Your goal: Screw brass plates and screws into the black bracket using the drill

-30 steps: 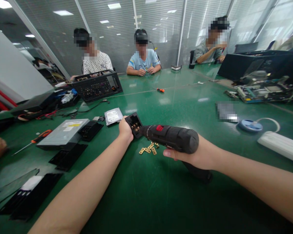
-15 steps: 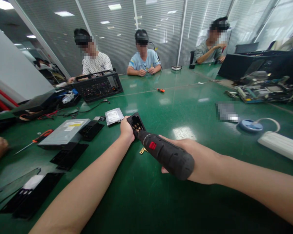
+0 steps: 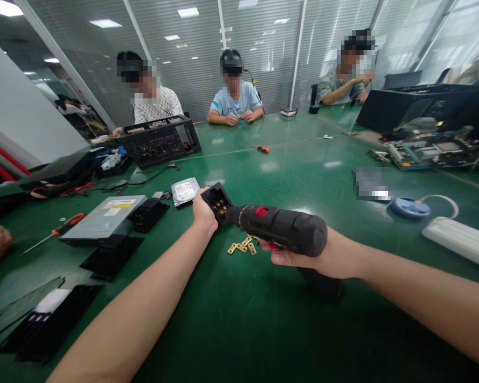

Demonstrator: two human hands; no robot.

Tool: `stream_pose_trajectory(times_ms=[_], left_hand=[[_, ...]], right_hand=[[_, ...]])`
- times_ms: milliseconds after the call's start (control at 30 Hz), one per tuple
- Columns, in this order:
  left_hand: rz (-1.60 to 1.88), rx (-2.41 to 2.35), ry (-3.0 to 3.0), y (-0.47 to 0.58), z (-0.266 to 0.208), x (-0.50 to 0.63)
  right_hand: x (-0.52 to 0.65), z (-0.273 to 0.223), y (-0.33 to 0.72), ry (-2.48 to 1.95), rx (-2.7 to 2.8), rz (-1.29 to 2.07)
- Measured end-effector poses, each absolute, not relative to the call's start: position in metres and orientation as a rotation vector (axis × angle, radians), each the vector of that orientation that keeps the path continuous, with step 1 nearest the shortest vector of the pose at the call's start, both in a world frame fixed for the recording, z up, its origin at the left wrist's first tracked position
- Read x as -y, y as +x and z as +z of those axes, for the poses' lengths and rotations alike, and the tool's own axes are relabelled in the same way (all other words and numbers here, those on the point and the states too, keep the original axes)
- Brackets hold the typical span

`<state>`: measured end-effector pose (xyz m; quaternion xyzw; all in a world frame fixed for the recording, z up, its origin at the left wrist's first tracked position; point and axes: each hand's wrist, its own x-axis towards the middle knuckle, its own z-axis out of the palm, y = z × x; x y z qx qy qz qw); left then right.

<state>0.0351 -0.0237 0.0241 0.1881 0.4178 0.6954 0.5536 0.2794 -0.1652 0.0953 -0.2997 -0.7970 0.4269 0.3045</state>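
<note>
While the left hand point(image 3: 204, 211) grips a small black socket block point(image 3: 217, 200) near the green tabletop's point(image 3: 239, 330) middle, the right hand point(image 3: 323, 255) holds a black electric screwdriver point(image 3: 281, 230) — tip in the block, brass plates point(image 3: 242, 246) just beneath.

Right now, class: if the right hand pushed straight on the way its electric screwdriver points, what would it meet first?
The right hand aims the electric screwdriver at the small black housing held by the left hand; its tip already seems to be inside, though depth is unclear.
</note>
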Motion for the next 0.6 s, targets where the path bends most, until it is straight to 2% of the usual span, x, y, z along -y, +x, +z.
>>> stream_pose_trajectory(times_ms=[200, 600], left_hand=[[1.640, -0.931, 0.380, 0.035, 0.029, 0.025], [1.535, -0.945, 0.398, 0.037, 0.033, 0.031]], right_hand=[[0.158, 0.089, 0.276, -0.629, 2.069, 1.004], [0.169, 0.094, 0.276, -0.793, 2.203, 0.881]])
